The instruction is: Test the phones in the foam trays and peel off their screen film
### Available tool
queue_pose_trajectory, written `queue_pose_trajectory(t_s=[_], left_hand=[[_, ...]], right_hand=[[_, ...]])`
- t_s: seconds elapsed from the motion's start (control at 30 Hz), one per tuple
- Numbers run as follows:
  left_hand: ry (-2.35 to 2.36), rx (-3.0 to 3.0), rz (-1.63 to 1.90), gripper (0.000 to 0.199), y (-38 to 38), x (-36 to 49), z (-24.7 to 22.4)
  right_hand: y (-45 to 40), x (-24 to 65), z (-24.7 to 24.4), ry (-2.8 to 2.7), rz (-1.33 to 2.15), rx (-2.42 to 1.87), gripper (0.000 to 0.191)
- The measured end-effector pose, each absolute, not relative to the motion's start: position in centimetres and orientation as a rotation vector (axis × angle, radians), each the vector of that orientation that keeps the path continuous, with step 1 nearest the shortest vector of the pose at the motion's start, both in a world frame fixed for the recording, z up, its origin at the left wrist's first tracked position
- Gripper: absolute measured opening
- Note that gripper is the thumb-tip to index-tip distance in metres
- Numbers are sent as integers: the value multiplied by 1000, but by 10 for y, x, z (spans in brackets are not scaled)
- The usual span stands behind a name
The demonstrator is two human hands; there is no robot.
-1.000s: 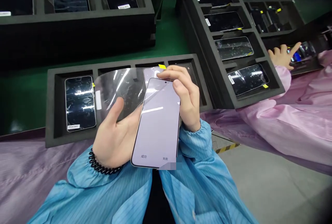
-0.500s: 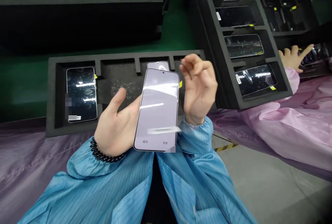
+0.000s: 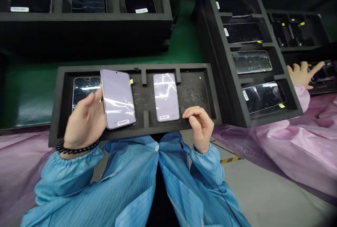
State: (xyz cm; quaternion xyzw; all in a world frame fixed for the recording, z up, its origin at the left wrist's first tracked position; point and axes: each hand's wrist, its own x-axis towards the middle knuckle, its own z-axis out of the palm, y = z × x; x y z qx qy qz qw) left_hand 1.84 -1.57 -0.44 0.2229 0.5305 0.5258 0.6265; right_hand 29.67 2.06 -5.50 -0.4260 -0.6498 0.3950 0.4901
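My left hand (image 3: 85, 125) holds a smartphone (image 3: 118, 100) with a lit, pale lilac screen by its left side; the fingers behind it are hidden. This phone is over the left part of a black foam tray (image 3: 134, 134), partly covering a dark-screened smartphone (image 3: 85, 85) in the leftmost compartment. A second smartphone (image 3: 166, 97), also lit pale lilac, lies face up in the third compartment, a white label at its lower end. Just right of it, over the tray's front edge, my right hand (image 3: 201, 127) is loosely curled, fingers together, with nothing visible in it.
Taller black foam trays with phones stand at the back left (image 3: 105, 17) and on the right (image 3: 273, 44). A co-worker's hand (image 3: 301, 74) in a pink sleeve reaches past the right tray. Green table surface (image 3: 185, 44) shows between the trays.
My left hand has carried the smartphone left and away from me, over the tray. My right hand has come down toward me, its fingers closing up. The phone in the third compartment is now uncovered.
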Motion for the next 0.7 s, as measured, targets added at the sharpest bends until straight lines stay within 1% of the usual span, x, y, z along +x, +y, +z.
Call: queue_pose_trajectory(t_s=[0.07,0.13,0.23,0.3,0.37,0.47,0.6,0.7], left_hand=[[1267,590,1174,63,-14,20,-15],[1478,807,1215,63,-21,20,-26],[1961,1552,1303,54,-46,10,-40],[2026,2117,1176,49,-66,-2,-49],[1892,2376,936,49,-81,-12,-56],[1785,2295,722,55,-92,-17,-62],[1771,2188,698,54,-88,-14,-63],[1738,2217,675,63,-86,-16,-64]], right_hand=[[19,294,-54,-1717,885,-1003,13],[19,293,-53,-1850,780,-939,13],[20,293,-54,-2061,587,-856,17],[20,294,-56,-2207,444,-835,18],[20,295,-59,-2327,313,-822,20],[20,294,-60,-2459,168,-802,28],[21,293,-60,-2603,115,-822,27],[20,294,-61,-2596,147,-840,33]])
